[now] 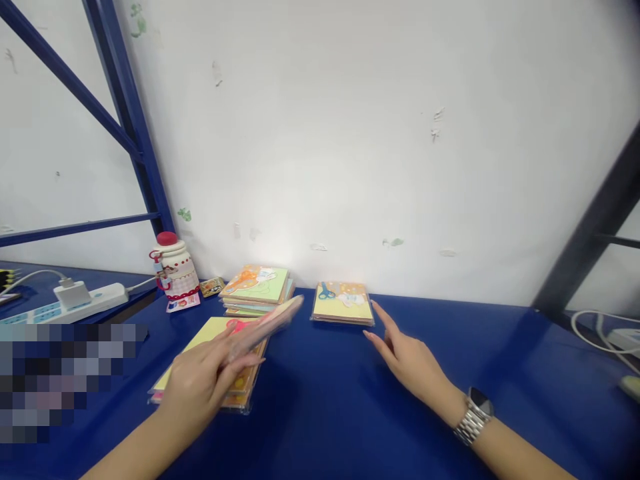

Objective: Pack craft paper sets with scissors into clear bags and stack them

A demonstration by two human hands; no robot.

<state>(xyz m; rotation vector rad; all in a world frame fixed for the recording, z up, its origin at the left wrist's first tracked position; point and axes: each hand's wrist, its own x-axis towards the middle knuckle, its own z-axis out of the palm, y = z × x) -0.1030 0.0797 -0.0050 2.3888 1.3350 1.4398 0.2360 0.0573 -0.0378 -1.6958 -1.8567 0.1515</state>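
My left hand (200, 373) is closed on a thin square paper pack (270, 328) in clear film, tilted up and smeared by motion. Beneath that hand lies a stack of similar packs (200, 339) with a yellow top, partly hidden by the fingers. A low stack of packs (343, 307), its cover printed with blue scissors, sits near the wall in the middle. Close to its right side, my right hand (413, 360) has thumb and index finger apart, holding nothing. A taller stack of packs (263, 287) with orange scissors on top stands at the back left.
A white bottle with a red lid (177, 267) stands at the left by the blue metal frame (135, 147). Beside it lie small cards (213, 287). A white power strip (100, 300) with a plugged-in adapter is farther left. White cables (590, 333) lie at the right.
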